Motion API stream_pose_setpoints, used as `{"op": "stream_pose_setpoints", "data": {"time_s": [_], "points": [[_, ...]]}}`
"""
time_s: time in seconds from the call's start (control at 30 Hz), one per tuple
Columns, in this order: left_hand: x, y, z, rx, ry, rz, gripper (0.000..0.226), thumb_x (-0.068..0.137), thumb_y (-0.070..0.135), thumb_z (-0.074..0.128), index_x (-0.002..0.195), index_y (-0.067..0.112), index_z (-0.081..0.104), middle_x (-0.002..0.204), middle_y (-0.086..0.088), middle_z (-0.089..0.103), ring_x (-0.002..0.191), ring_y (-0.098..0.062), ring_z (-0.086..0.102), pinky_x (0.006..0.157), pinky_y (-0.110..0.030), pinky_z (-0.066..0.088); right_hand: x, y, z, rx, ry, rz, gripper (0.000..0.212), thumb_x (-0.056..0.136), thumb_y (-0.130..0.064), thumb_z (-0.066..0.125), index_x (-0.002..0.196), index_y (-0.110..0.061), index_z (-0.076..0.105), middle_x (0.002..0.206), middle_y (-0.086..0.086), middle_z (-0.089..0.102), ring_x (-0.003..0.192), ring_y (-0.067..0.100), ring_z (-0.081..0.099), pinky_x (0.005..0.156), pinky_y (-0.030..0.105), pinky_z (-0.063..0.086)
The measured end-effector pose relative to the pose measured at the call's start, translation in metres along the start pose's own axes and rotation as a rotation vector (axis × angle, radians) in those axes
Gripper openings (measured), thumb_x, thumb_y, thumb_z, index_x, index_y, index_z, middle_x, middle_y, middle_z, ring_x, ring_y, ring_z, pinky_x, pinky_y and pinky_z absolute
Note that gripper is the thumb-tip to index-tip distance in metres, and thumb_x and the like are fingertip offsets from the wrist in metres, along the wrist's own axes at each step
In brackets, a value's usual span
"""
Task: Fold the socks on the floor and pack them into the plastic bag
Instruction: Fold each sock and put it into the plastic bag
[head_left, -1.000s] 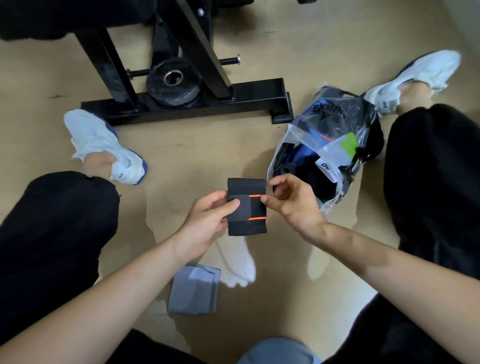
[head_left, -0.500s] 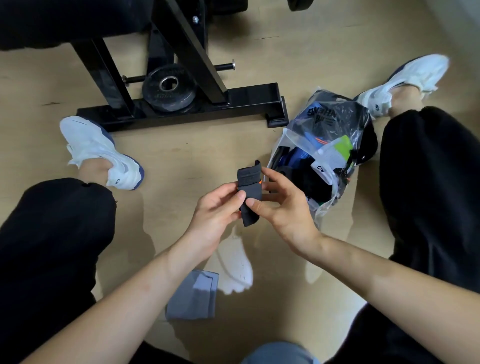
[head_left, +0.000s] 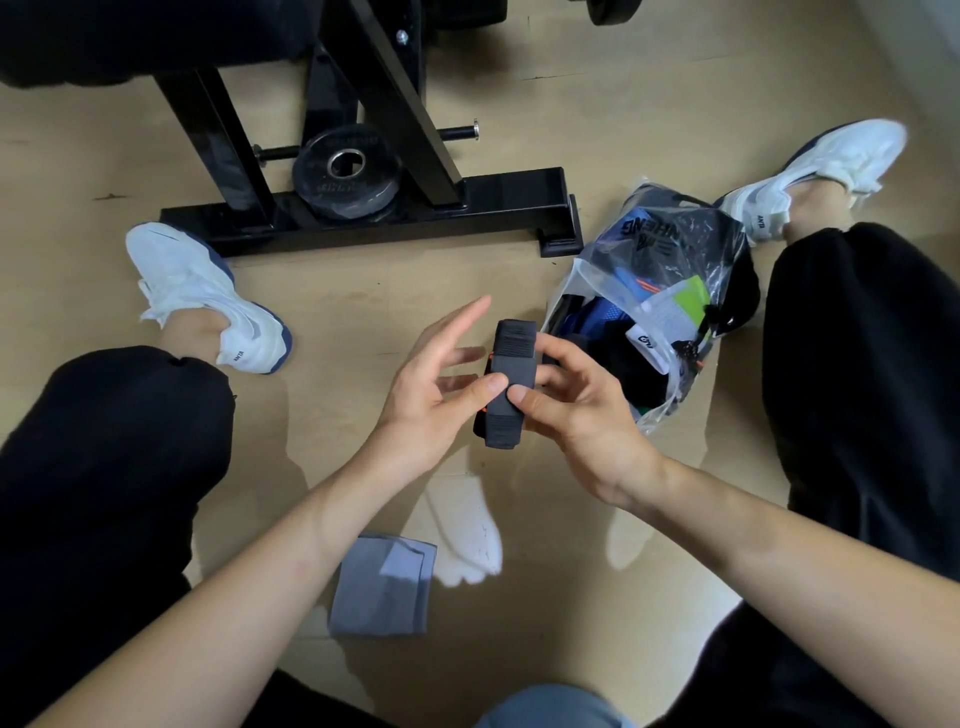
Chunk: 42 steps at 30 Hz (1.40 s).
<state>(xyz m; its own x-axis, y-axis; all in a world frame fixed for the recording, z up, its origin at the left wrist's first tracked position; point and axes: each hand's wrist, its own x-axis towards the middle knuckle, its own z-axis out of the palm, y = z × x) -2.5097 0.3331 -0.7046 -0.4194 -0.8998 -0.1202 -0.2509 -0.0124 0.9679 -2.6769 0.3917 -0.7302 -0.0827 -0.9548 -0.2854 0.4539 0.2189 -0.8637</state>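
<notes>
A folded black sock with orange stripes (head_left: 511, 374) is held upright above the floor. My right hand (head_left: 582, 410) is wrapped around it, thumb on its front. My left hand (head_left: 441, 384) presses its thumb against the sock's left edge while its fingers are spread and lifted off. Just to the right lies the clear plastic bag (head_left: 670, 306), its mouth facing my hands, with several folded socks inside. A folded grey sock (head_left: 384, 587) lies on the floor near me, under my left forearm.
A black bench frame (head_left: 374, 213) with a weight plate (head_left: 345, 174) stands across the floor ahead. My legs in black trousers and white shoes (head_left: 202, 301) (head_left: 810, 176) flank the work area. Bright light patches (head_left: 467, 535) fall on the wooden floor.
The flat sock was folded narrower and turned on edge. My right hand now grips it, and my left fingers have opened away from it.
</notes>
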Motion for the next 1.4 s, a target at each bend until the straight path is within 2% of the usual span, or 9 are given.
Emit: {"op": "stream_pose_setpoints", "data": {"time_s": [0.13, 0.37, 0.53, 0.73, 0.9, 1.0, 1.1, 1.2, 1.4], "points": [[0.003, 0.007, -0.001, 0.024, -0.074, -0.051, 0.056, 0.093, 0.011, 0.07, 0.13, 0.051, 0.056, 0.121, 0.009, 0.07, 0.1, -0.016, 0.069, 0.086, -0.022, 0.053, 0.0, -0.004, -0.002, 0.03, -0.065, 0.053, 0.052, 0.089, 0.006, 0.064, 0.137, -0.012, 0.055, 0.106, 0.017, 0.071, 0.099, 0.034, 0.07, 0.085, 0.048, 0.057], [0.003, 0.007, -0.001, 0.054, -0.024, -0.032, 0.053, 0.088, 0.008, 0.075, 0.129, 0.04, 0.062, 0.113, 0.004, 0.066, 0.079, -0.027, 0.065, 0.073, -0.027, 0.056, 0.006, -0.005, -0.01, -0.016, -0.202, 0.131, 0.051, 0.091, -0.004, 0.066, 0.139, -0.017, 0.055, 0.121, 0.026, 0.063, 0.111, 0.039, 0.062, 0.102, 0.063, 0.043], [0.003, 0.003, 0.005, 0.067, 0.115, -0.05, 0.053, 0.085, 0.007, 0.076, 0.124, 0.039, 0.061, 0.104, 0.002, 0.061, 0.069, -0.015, 0.062, 0.073, -0.041, 0.059, 0.003, 0.001, -0.008, -0.293, 0.028, -0.104, 0.049, 0.083, 0.002, 0.075, 0.128, -0.012, 0.06, 0.107, 0.012, 0.061, 0.087, 0.031, 0.064, 0.084, 0.047, 0.057], [0.007, 0.0, 0.009, -0.042, 0.199, -0.106, 0.059, 0.086, 0.011, 0.078, 0.132, 0.039, 0.055, 0.11, -0.011, 0.053, 0.073, -0.024, 0.07, 0.074, -0.048, 0.063, -0.003, 0.001, -0.002, -0.681, -0.062, -0.383, 0.047, 0.076, -0.022, 0.083, 0.12, -0.015, 0.068, 0.119, -0.001, 0.059, 0.111, 0.018, 0.061, 0.085, 0.043, 0.058], [0.003, 0.004, 0.01, -0.189, 0.13, -0.154, 0.056, 0.089, -0.002, 0.071, 0.138, 0.02, 0.055, 0.11, -0.004, 0.057, 0.075, -0.014, 0.069, 0.075, -0.038, 0.063, 0.002, 0.003, -0.004, -0.712, 0.012, -0.308, 0.051, 0.072, -0.019, 0.087, 0.117, -0.021, 0.065, 0.112, -0.005, 0.065, 0.1, 0.016, 0.067, 0.078, 0.044, 0.059], [0.001, 0.003, 0.007, -0.19, 0.084, -0.167, 0.061, 0.086, -0.008, 0.071, 0.137, 0.023, 0.057, 0.112, -0.005, 0.06, 0.082, -0.024, 0.073, 0.082, -0.039, 0.062, 0.004, -0.002, -0.006, -0.671, 0.043, -0.246, 0.036, 0.077, -0.005, 0.076, 0.107, -0.022, 0.067, 0.1, -0.007, 0.071, 0.088, 0.012, 0.069, 0.076, 0.043, 0.059], [0.002, 0.0, 0.003, -0.037, 0.065, -0.114, 0.059, 0.083, -0.003, 0.076, 0.131, 0.029, 0.062, 0.104, -0.002, 0.064, 0.087, -0.023, 0.072, 0.081, -0.032, 0.058, 0.007, -0.014, -0.013, -0.683, 0.016, -0.216, 0.028, 0.078, -0.01, 0.066, 0.103, -0.022, 0.071, 0.091, -0.004, 0.072, 0.079, 0.018, 0.067, 0.076, 0.038, 0.056], [0.004, 0.0, -0.001, 0.191, 0.12, -0.003, 0.054, 0.077, 0.006, 0.083, 0.122, 0.031, 0.068, 0.094, 0.006, 0.057, 0.082, -0.015, 0.065, 0.074, -0.022, 0.053, 0.014, -0.021, -0.025, -0.795, -0.083, -0.236, 0.032, 0.079, -0.019, 0.065, 0.109, -0.027, 0.073, 0.095, 0.003, 0.066, 0.09, 0.019, 0.065, 0.086, 0.037, 0.053], [0.007, -0.004, -0.016, 0.48, -0.056, 0.193, 0.05, 0.072, 0.031, 0.085, 0.12, 0.032, 0.071, 0.123, 0.011, 0.055, 0.117, -0.009, 0.055, 0.092, -0.017, 0.045, 0.014, -0.03, -0.034, -0.782, -0.27, -0.222, 0.024, 0.087, -0.002, 0.071, 0.109, -0.011, 0.073, 0.092, 0.0, 0.069, 0.083, 0.007, 0.063, 0.079, 0.025, 0.05]]}}
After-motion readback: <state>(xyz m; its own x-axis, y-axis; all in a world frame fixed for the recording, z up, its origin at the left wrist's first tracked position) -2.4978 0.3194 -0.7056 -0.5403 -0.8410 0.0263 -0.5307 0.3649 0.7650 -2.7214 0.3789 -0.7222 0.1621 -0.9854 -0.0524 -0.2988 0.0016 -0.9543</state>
